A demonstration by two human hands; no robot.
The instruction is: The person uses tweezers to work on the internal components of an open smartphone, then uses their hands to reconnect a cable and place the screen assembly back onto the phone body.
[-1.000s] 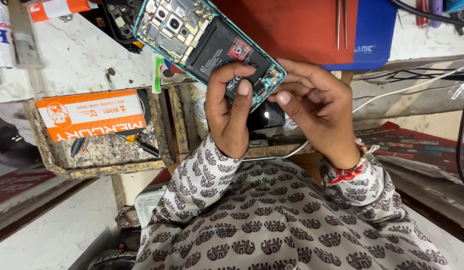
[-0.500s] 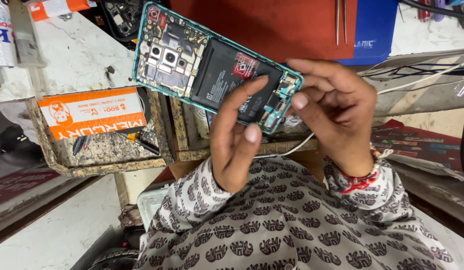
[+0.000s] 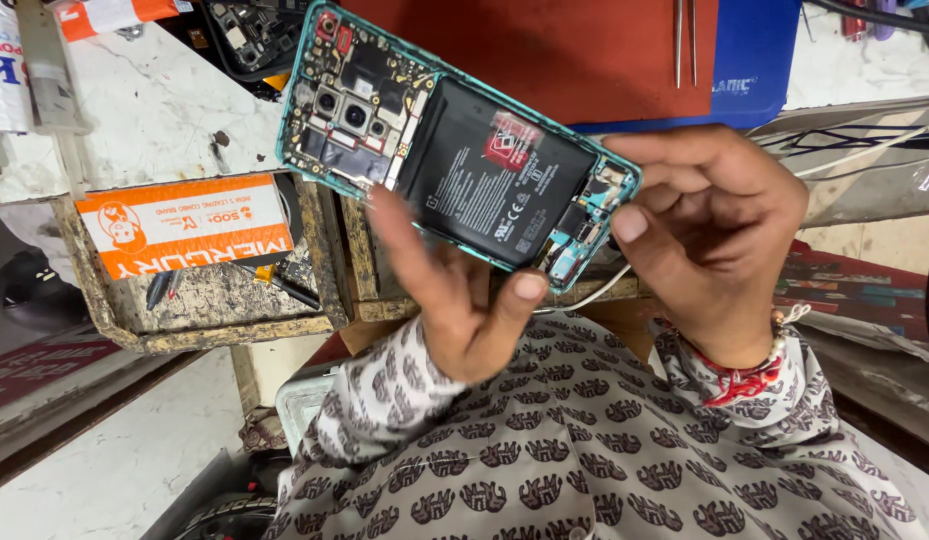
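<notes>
An opened phone [image 3: 455,150] with a teal frame is held up in front of me, back cover off. Its black battery [image 3: 495,175] with a red label and the camera modules [image 3: 350,110] are exposed. My right hand [image 3: 715,230] grips the phone's right end, thumb against the frame edge. My left hand [image 3: 465,300] supports the phone from below; its fingers lie behind the body and its thumb tip touches the lower edge near the small connector parts. My patterned sleeves fill the bottom of the view.
A red mat [image 3: 585,50] on a blue mat [image 3: 755,70] covers the bench behind, with metal tweezers [image 3: 685,40] on it. An orange box [image 3: 185,225] lies in an open worn drawer [image 3: 225,330] at left. Cables [image 3: 865,150] run along the right.
The phone has been lifted and turned, so its whole open back now faces me. My left hand slid from on top of the lower end to underneath the phone.
</notes>
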